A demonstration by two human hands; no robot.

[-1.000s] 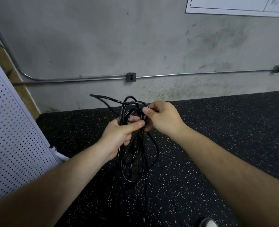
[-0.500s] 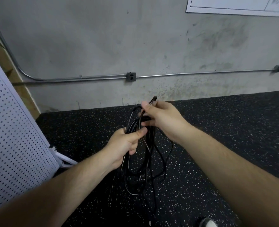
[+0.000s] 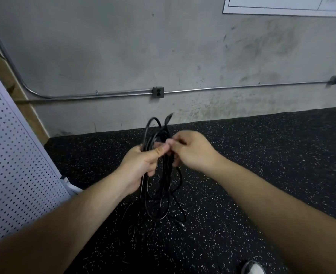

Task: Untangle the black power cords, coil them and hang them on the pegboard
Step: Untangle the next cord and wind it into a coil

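Observation:
A bundle of black power cords (image 3: 159, 186) hangs in loose loops in front of me, above the speckled black floor. My left hand (image 3: 141, 165) grips the bundle near its top, thumb pressed across the strands. My right hand (image 3: 190, 150) is right beside it and pinches a strand at the top of the bundle. One loop and a cord end stick up above both hands. A plug end dangles at the bottom right of the loops. The white pegboard (image 3: 15, 155) leans at the left edge of the view.
A grey concrete wall with a metal conduit (image 3: 103, 94) and an outlet box (image 3: 157, 92) runs behind. A white sheet (image 3: 281, 4) is fixed on the wall at top right. A shoe tip (image 3: 252, 268) shows at the bottom edge.
My right hand has come down and closer to my left hand, bringing a strand onto the bundle. The loops now hang tighter together under my left hand.

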